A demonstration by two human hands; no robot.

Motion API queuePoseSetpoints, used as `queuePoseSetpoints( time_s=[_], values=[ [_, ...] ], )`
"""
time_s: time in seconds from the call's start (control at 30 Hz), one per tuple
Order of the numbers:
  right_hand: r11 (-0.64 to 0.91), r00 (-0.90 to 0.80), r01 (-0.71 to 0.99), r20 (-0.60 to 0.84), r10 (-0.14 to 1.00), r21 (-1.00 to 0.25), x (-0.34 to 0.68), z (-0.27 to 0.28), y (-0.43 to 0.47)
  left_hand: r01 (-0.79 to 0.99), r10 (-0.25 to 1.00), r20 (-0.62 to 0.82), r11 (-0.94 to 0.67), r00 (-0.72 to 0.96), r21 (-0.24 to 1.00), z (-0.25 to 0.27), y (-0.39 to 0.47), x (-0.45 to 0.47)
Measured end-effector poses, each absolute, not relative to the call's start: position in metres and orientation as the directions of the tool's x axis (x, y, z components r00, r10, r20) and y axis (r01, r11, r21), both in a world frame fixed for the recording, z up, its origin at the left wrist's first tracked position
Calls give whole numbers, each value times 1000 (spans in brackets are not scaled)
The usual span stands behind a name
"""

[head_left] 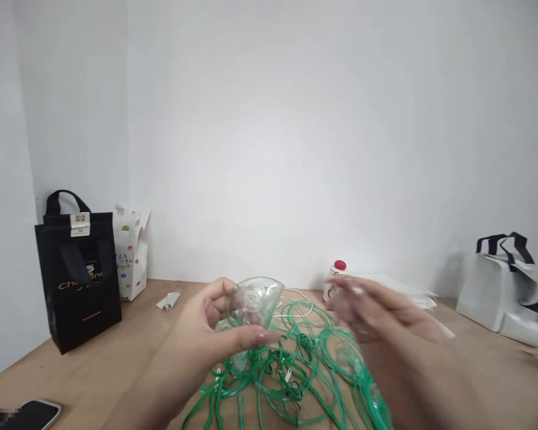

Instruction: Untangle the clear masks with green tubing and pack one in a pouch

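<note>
My left hand (206, 334) is closed around a clear plastic oxygen mask (269, 295), its thumb along the lower side and its fingers on the far side. To the right, my right hand (376, 316) is raised and blurred by motion. Its thumb and fingertips are drawn together; anything between them is too smeared to make out. Below and between both hands lies a tangled heap of green tubing (336, 382) with green elastic straps (275, 394). Another clear mask piece (347, 352) rests within the coils, partly behind my right hand.
A black paper bag (83, 286) and a white printed bag (132, 257) stand at the left. A crumpled tissue (168, 300) and a phone (38, 415) lie nearby. Behind my right hand is a red-capped bottle (339, 269). A white bag (486, 286) stands far right.
</note>
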State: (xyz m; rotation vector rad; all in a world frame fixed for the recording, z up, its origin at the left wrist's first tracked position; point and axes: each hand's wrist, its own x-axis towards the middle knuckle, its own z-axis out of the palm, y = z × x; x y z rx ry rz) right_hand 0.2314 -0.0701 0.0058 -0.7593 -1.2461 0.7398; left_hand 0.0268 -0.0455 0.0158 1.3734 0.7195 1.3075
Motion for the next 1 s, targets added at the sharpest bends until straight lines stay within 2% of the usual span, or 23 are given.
queuePoseSetpoints(
  time_s=[0.07,0.13,0.3,0.47,0.63,0.73,0.83,1.0],
  values=[
    [510,131,-181,493,860,-841,213,15,-55,-129,907,324,-300,267,945,15,-44,35],
    [469,85,-258,464,882,-845,203,17,-44,-28,905,354,-358,237,933,11,-45,37],
    [455,109,-210,442,890,-865,208,13,-40,108,927,367,-374,76,921,1,-43,39],
    [462,96,-228,452,887,-857,212,14,-35,132,870,427,-467,247,874,-7,-37,43],
    [392,-39,-322,426,904,-862,210,14,-32,154,856,422,-479,299,864,-10,-39,42],
    [348,-58,-343,389,919,-873,208,14,-35,92,894,365,-400,260,912,-4,-42,40],
    [408,10,-294,424,906,-864,204,15,-37,84,927,317,-339,198,937,2,-43,37],
    [420,-35,-206,436,899,-884,198,10,-34,171,886,428,-457,180,873,-5,-36,30]
  ],
)
